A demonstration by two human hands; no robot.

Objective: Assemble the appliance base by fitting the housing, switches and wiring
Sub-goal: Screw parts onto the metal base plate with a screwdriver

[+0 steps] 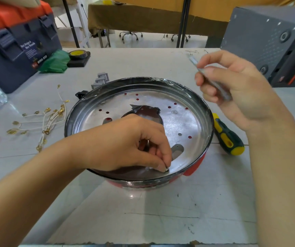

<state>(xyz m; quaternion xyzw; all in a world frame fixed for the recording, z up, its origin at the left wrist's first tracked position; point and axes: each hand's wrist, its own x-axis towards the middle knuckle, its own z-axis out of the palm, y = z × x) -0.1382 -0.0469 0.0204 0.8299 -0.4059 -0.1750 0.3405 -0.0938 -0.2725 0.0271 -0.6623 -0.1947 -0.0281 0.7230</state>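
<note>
Counter (pixel 161 211), pale and scuffed, carries everything. Toolbox (pixel 16 49) with orange lid at the far left corner; grey machine case (pixel 271 41) at the far right edge.

Housing (pixel 139 129), round, red outside with a black rim and a shiny perforated metal floor, sits mid-counter, a little toward the near edge. Large centre hole, several small holes and slots in the floor.

Left hand (pixel 125 145) reaches inside the housing, fingertips pinching something very small and dark against the floor by the near rim, next to a slot. Too small to name; a screw or clip is likely.

Right hand (pixel 232 86) is raised over the far right of the housing, fingers curled round a thin grey metal tool (pixel 212 81), blurred; possibly tweezers or a blade.

Screwdriver (pixel 227 135), green and yellow, lies just right of the housing. Wire leads (pixel 43 122) with brass terminals lie loose toward the left edge. Grey switch parts (pixel 101 80) sit behind the housing, tape roll (pixel 77 54) beyond.

Judgement: early stage, fastening a small fitting to the housing floor; wiring and switches not yet fitted. Next move calls for bringing the tool down to the pinched part while keeping it aligned.
</note>
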